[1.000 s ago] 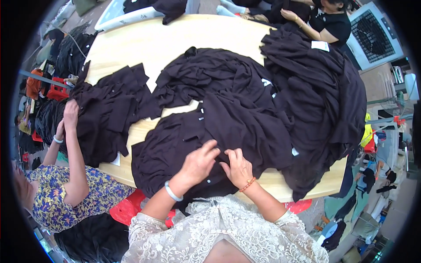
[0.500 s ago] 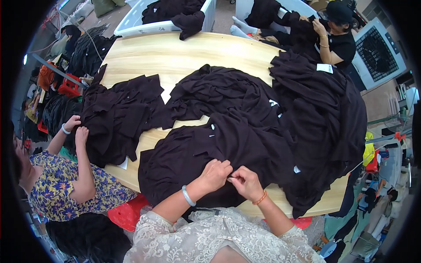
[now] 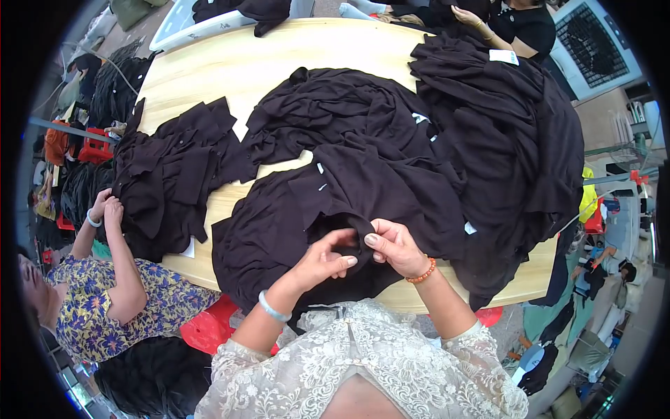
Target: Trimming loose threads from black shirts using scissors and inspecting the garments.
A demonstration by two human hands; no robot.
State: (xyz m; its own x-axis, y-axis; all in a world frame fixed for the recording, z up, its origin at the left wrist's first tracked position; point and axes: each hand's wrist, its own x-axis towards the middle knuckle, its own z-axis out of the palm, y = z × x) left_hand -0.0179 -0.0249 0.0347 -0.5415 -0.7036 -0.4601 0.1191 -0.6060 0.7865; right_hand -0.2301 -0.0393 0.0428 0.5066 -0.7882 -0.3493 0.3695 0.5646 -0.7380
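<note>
A dark, nearly black garment [image 3: 272, 227] lies spread on the table in front of me, its near edge lifted toward my hands. My right hand [image 3: 396, 249] is closed on a folded band of that garment, pinching it between thumb and fingers. My left hand [image 3: 321, 262] is just left of the band, thumb and forefinger apart, with the fingertips against or partly behind the cloth. A small white tag [image 3: 321, 168] shows on the garment's upper part. The cloth hides some of my left fingers.
More dark garments [image 3: 335, 105] are heaped across the pale wooden table [image 3: 209, 59]. On the left, a person's hands [image 3: 106, 207] handle another dark garment [image 3: 174, 167]. A second person [image 3: 523, 28] sits at the far right. A white bin [image 3: 178, 31] of dark cloth stands beyond the table.
My hands, close together before, have moved slightly apart. My left fingers have spread, and a band of the garment is now raised in my right hand. The view has shifted.
</note>
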